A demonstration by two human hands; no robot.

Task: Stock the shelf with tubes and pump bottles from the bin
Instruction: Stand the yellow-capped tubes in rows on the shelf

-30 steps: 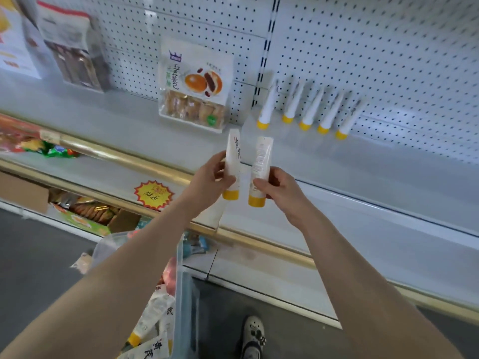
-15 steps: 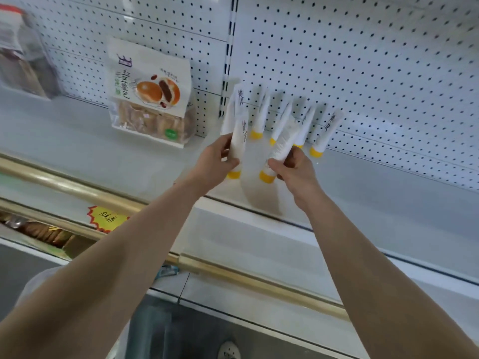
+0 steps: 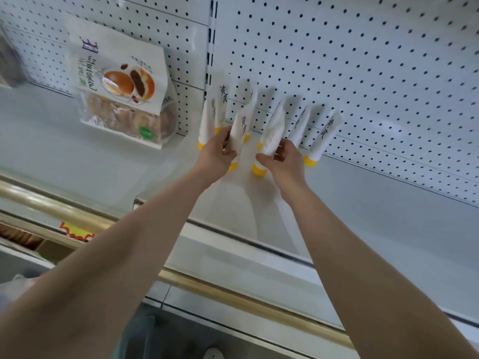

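**Two tubes going into the row at the back of the shelf**

I have both hands up at the back of the shelf (image 3: 375, 203), each clamped on one white tube with a yellow cap. The left hand (image 3: 215, 154) wraps its fingers round the lower body of the left tube (image 3: 239, 128). The right hand (image 3: 285, 161) pinches the right tube (image 3: 270, 137) just above its cap. Both tubes point cap down, tilted back towards the pegboard (image 3: 337, 60), and sit in among the standing tubes (image 3: 324, 136) already leaning there. I cannot tell whether either cap touches the shelf yet.

I judge these tubes to be light, soft-walled and smooth, so a hard squeeze would dent them. The stiff end is the cap, and the best hold is low on the body beside it. The cap makes a narrow foot, so each tube will probably need the pegboard behind it to stay up.

A second ago the hands held the tubes upright out over the front edge of the shelf, well short of the row. Half a second ago they were nearing it. The bread bag (image 3: 121, 92) stands just left of the row as before, and the bin has dropped out of clear view
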